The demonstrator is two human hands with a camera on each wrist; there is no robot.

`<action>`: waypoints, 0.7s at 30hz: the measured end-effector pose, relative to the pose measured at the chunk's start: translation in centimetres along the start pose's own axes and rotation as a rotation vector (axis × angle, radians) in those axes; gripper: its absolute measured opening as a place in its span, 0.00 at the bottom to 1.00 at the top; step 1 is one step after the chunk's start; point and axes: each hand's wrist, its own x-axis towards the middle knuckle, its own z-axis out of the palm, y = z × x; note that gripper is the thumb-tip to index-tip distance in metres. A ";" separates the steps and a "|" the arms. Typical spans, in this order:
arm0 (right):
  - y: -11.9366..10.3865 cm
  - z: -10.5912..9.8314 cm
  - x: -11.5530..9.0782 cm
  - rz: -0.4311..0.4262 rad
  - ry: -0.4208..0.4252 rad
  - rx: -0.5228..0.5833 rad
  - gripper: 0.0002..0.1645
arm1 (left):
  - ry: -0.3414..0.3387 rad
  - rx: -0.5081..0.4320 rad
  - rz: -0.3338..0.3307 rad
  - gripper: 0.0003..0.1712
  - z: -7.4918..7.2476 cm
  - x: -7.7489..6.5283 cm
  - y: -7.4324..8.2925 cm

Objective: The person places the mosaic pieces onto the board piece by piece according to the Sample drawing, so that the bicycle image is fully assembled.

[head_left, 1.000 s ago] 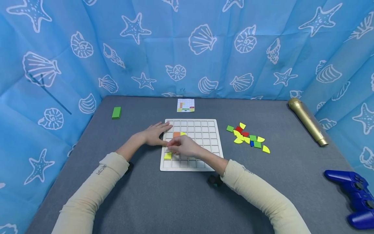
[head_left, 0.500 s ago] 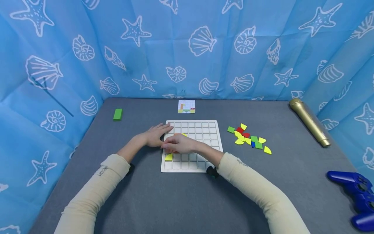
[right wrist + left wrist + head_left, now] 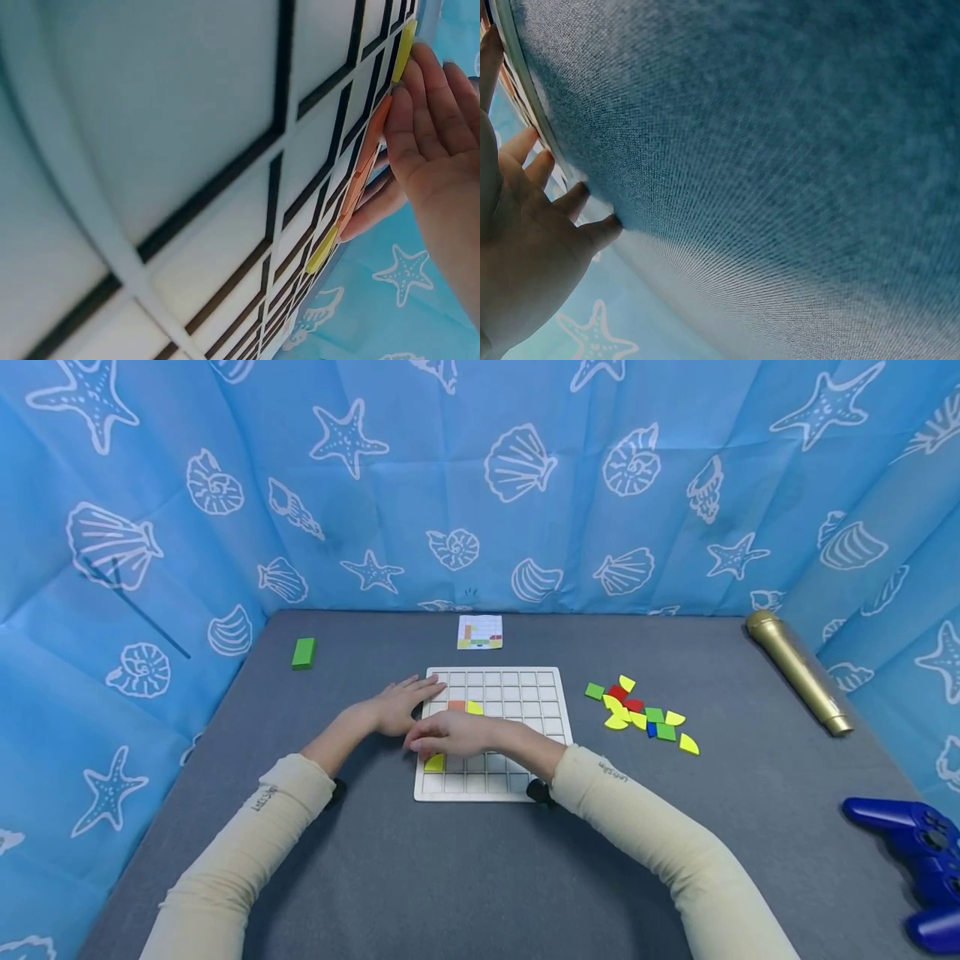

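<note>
A white grid board [image 3: 528, 689] lies in the middle of the table. My left hand [image 3: 392, 708] rests with spread fingers at its left edge, fingertips on the rim; the left wrist view shows those fingers [image 3: 600, 232] along the edge. Across the lower left squares reaches my right hand [image 3: 453, 733], its fingers loosely bent over the tiles. In the right wrist view its fingertips [image 3: 397, 97] are close to the orange tiles [image 3: 375, 135], between a near yellow tile [image 3: 405, 51] and a far one [image 3: 322, 251]. From the head, the right hand hides part of the orange column.
Right of the board lie several loose tiles [image 3: 637, 720] in yellow, green, red and blue. Behind it is a printed pattern card [image 3: 480, 632]. A green block [image 3: 303, 653] stands back left; a gold microphone [image 3: 798, 672] and blue game controller [image 3: 903, 852] lie at the right.
My right hand has shifted left towards the board's left edge, its fingers loosening from a pinch-like pose. The orange and yellow tiles at the top are in sight again. The left hand stays put.
</note>
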 end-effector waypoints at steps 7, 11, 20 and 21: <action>-0.1 -0.2 -0.3 -0.007 -0.002 0.016 0.19 | 0.009 -0.012 0.005 0.43 -0.2 -0.1 0.3; 0.0 -0.7 -0.7 -0.020 0.007 0.024 0.20 | 0.008 -0.008 0.008 0.43 -0.3 -0.3 0.5; 0.1 -1.8 -2.1 0.038 0.045 0.057 0.21 | 0.005 -0.023 0.004 0.47 0.0 -0.2 0.0; 0.1 -1.9 -2.3 0.046 0.051 0.065 0.21 | 0.004 -0.029 0.004 0.48 0.0 -0.2 0.0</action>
